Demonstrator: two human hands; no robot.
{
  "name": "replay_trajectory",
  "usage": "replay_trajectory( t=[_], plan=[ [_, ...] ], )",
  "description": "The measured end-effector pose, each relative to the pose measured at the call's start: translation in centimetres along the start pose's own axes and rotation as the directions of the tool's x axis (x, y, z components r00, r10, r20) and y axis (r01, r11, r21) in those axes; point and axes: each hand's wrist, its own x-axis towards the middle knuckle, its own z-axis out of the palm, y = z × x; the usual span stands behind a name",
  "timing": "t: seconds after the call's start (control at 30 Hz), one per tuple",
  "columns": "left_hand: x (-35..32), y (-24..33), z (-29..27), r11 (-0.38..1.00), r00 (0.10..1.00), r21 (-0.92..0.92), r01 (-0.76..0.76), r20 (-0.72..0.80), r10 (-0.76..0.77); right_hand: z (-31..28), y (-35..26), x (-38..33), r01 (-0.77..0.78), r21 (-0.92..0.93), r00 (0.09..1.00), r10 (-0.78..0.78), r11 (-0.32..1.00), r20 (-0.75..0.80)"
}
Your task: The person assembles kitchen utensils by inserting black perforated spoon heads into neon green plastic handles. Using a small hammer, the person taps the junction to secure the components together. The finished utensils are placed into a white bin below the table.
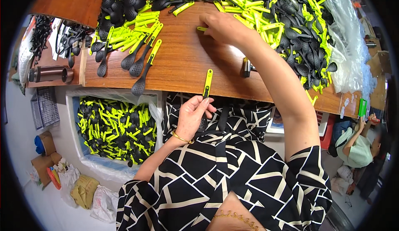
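Observation:
In front of my body my left hand (194,114) grips a perforated black spoon by its dark neck. The spoon's lime-green handle (208,81) points away from me, upright in the picture, and its bowl is partly hidden below my fingers. My right arm reaches across the wooden table (178,56). At its far side my right hand (219,26) is closed, and the end of a lime-green handle (202,29) sticks out from the fingers. Whether a spoon is attached to it is hidden. Nearest the right hand lies a heap of green-handled spoons (259,17).
Several finished-looking spoons (139,81) lie in a row at the table's left. A small dark cylinder (247,67) stands beneath my right forearm. Below the table, a lined bin (156,148) holds many spoons. A brown flask (48,74) lies further left. Another person (353,148) sits at the right.

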Motion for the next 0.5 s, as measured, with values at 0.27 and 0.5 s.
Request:
replay_trajectory(
  t=[0.27, 0.5],
  plan=[
    [0.0, 0.5, 0.4, 0.990, 0.995, -0.097, 0.099, 0.018, -0.098, 4.6, -6.5, -13.3, -0.242, 0.909, 0.914, 0.395, 0.340, 0.096],
    [-0.2, 0.2, 0.4, 0.987, 0.997, -0.142, 0.077, -0.002, -0.078, 5.7, -6.6, -13.5, -0.257, 0.790, 0.933, 0.355, 0.557, 0.053]
  ],
)
